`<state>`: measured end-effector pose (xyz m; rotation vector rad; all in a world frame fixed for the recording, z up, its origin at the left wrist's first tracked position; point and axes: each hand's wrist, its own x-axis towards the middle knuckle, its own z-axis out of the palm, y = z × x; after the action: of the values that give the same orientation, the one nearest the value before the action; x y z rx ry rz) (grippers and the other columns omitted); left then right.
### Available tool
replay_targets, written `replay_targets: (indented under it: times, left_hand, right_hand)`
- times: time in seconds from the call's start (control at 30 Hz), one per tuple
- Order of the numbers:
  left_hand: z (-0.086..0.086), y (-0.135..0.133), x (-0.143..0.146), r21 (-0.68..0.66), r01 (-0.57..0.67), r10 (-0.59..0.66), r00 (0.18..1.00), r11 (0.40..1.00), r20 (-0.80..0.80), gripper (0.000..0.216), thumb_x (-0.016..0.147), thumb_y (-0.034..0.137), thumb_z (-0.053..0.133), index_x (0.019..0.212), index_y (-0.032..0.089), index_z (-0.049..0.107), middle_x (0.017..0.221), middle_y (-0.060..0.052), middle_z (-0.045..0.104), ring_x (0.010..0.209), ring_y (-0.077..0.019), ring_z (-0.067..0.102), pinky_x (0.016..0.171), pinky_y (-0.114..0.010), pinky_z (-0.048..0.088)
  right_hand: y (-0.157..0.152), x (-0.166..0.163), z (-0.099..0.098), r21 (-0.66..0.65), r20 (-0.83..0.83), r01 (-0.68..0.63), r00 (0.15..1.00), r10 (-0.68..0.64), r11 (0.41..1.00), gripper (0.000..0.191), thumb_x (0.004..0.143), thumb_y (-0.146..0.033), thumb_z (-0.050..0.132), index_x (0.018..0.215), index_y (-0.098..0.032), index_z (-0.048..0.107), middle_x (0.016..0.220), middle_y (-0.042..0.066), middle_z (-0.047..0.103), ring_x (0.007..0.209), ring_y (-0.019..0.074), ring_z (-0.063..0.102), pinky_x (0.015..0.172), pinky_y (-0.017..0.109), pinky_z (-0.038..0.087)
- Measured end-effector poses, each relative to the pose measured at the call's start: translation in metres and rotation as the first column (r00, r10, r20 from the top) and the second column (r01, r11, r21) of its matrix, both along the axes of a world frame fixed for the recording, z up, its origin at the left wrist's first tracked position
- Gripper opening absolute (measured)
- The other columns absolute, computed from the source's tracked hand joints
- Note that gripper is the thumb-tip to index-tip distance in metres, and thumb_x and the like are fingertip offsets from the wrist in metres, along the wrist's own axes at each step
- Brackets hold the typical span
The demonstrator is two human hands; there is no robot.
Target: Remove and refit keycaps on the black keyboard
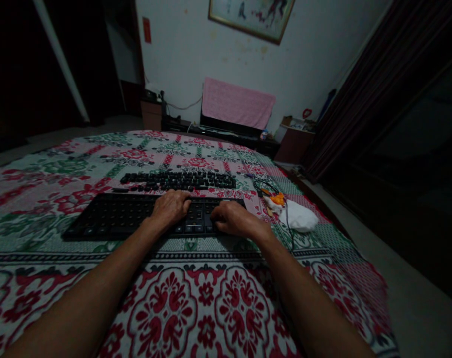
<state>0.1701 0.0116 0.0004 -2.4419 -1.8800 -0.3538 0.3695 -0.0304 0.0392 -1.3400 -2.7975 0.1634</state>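
A black computer keyboard (116, 214) lies on the patterned bedspread, with its keycaps off over most of its face. My left hand (169, 206) rests across its middle, fingers stretched toward the far edge. Over the right part of the keyboard is my right hand (233, 218), its fingers curled down and pressed together near the number pad. Whatever those fingertips hold, if anything, is hidden. Just behind the keyboard, loose black keycaps (181, 179) are spread in rows. A longer black key (120, 190) lies at their near left.
Right of the keyboard lie a white bundle (300, 217), an orange item (278, 198) and a dark cable (288, 223). The floral bedspread (207, 298) spreads under everything. Beyond it, a pink cloth (236, 103) covers a screen by the wall. The room is dim.
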Motion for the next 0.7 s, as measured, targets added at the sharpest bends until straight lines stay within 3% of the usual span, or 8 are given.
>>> replay_targets:
  times: [0.2,0.4,0.57,0.7]
  left_hand:
    - [-0.001,-0.001,0.0,0.017,0.001,-0.001,1.0,1.0,0.011,0.037,0.081,0.038,0.035,0.11,0.027,0.056,0.103,-0.004,0.062,0.095,-0.0212,0.053,0.077,-0.031,0.042]
    - [-0.001,0.0,0.0,0.007,-0.005,0.005,1.0,1.0,0.005,0.037,0.081,0.038,0.035,0.11,0.027,0.056,0.103,-0.005,0.062,0.096,-0.0209,0.053,0.077,-0.03,0.042]
    - [0.0,-0.001,0.0,0.027,0.01,-0.01,1.0,1.0,-0.014,0.038,0.081,0.038,0.035,0.111,0.027,0.055,0.101,-0.004,0.063,0.096,-0.0208,0.053,0.077,-0.03,0.043]
    - [-0.001,0.0,-0.001,0.021,0.003,-0.002,1.0,1.0,-0.014,0.038,0.081,0.038,0.035,0.111,0.027,0.056,0.1,-0.005,0.063,0.094,-0.0213,0.054,0.075,-0.03,0.043]
  right_hand:
    - [-0.008,-0.012,-0.001,0.067,0.029,0.078,0.996,-0.08,0.995,0.025,0.072,-0.014,0.047,0.089,-0.018,0.065,0.089,0.008,0.059,0.075,0.0149,0.055,0.063,0.022,0.036]
    - [-0.005,-0.018,-0.001,0.023,0.08,0.155,0.984,-0.156,0.988,0.021,0.071,-0.019,0.049,0.083,-0.017,0.066,0.083,0.009,0.062,0.073,0.0171,0.057,0.061,0.023,0.039]
    - [-0.011,-0.031,0.001,0.027,0.092,0.302,0.949,-0.303,0.953,0.025,0.069,-0.021,0.049,0.087,-0.014,0.064,0.093,0.013,0.061,0.077,0.0189,0.058,0.062,0.024,0.041]
    - [-0.012,-0.037,-0.002,0.03,0.103,0.335,0.936,-0.336,0.942,0.025,0.067,-0.02,0.052,0.088,-0.013,0.064,0.097,0.016,0.059,0.08,0.022,0.059,0.064,0.027,0.043]
